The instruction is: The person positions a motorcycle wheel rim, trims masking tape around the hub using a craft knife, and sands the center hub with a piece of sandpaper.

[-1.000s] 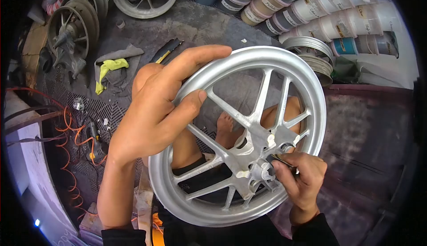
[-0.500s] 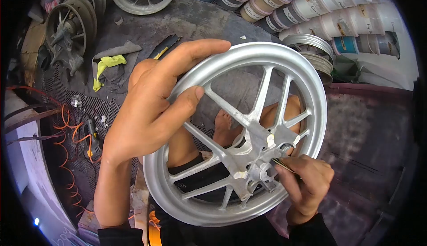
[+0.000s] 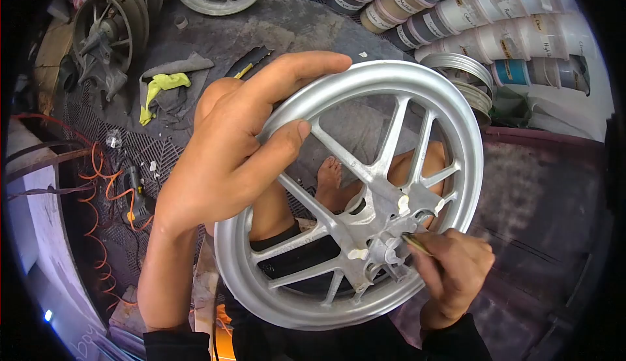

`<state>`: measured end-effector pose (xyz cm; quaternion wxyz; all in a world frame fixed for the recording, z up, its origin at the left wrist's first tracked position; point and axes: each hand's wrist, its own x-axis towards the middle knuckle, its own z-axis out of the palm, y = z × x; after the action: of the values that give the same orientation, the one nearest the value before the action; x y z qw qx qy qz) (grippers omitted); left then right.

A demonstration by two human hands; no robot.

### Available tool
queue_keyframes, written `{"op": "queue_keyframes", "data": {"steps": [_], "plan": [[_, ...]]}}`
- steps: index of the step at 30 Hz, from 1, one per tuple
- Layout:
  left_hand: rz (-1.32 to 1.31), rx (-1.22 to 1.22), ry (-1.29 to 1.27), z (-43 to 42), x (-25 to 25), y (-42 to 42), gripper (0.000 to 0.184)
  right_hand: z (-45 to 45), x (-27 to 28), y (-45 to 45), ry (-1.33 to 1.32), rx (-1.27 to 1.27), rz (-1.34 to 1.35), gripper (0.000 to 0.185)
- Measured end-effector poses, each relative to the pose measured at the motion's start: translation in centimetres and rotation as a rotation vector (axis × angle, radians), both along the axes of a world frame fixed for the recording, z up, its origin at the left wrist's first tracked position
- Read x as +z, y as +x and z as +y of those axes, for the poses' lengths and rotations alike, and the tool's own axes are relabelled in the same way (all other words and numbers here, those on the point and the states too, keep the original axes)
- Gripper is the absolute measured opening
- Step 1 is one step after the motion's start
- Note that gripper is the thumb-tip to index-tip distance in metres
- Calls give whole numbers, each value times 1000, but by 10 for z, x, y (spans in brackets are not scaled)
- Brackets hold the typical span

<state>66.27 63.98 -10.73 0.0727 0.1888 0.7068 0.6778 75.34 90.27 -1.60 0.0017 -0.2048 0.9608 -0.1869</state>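
Observation:
A silver spoked motorcycle wheel is tilted in front of me, above my lap. My left hand grips its upper left rim, the thumb on the inner lip and the fingers over the outer edge. At the lower right, my right hand pinches a thin folded piece, dark with a yellowish edge, that looks like sandpaper. Its tip touches or nearly touches the wheel's hub, beside the round centre boss. The fingertips partly hide this piece.
Stacked labelled tubs line the back right. Other wheels stand at the upper left, and bare rims lie behind mine. A yellow cloth lies on a grey rag. Coiled orange hose hangs at left, near a power tool.
The whole scene has shifted slightly right in view. The wheel and my left hand keep the same hold. My right hand stays at the hub with only a small shift.

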Motion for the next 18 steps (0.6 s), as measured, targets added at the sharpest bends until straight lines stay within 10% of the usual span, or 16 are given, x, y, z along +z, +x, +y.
{"op": "queue_keyframes", "data": {"steps": [18], "plan": [[-12,0,-10,-1,0,1,55,-2,-5,-3,-56,-90,14,18]]}}
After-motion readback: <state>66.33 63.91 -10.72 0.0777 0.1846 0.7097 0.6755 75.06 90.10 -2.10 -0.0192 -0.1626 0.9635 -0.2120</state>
